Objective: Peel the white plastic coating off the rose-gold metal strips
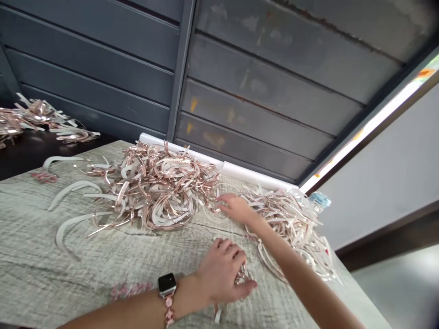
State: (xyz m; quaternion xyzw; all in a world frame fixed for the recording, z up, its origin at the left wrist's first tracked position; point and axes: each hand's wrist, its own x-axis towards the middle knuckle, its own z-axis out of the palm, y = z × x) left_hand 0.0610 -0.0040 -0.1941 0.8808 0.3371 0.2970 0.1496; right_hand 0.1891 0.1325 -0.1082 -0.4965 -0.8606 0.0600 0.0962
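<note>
My left hand (222,272), with a watch on its wrist, is closed around a small bunch of shiny strips (242,275) low over the front of the table. A short white end pokes out below that hand. My right hand (235,208) reaches farther out, its fingers stretched apart at the right edge of a big tangled pile of rose-gold and white strips (164,183). Its fingertips are beside a few loose strips, and I see no strip held in them. Under and beyond my right forearm is a second heap of paler strips (291,224).
Several curved white strips (73,187) are scattered left of the big pile on the wood-patterned table (30,256). A white roll (257,174) lies along the back against a dark slatted panel (254,82). More strips (41,116) rest on a dark surface at far left.
</note>
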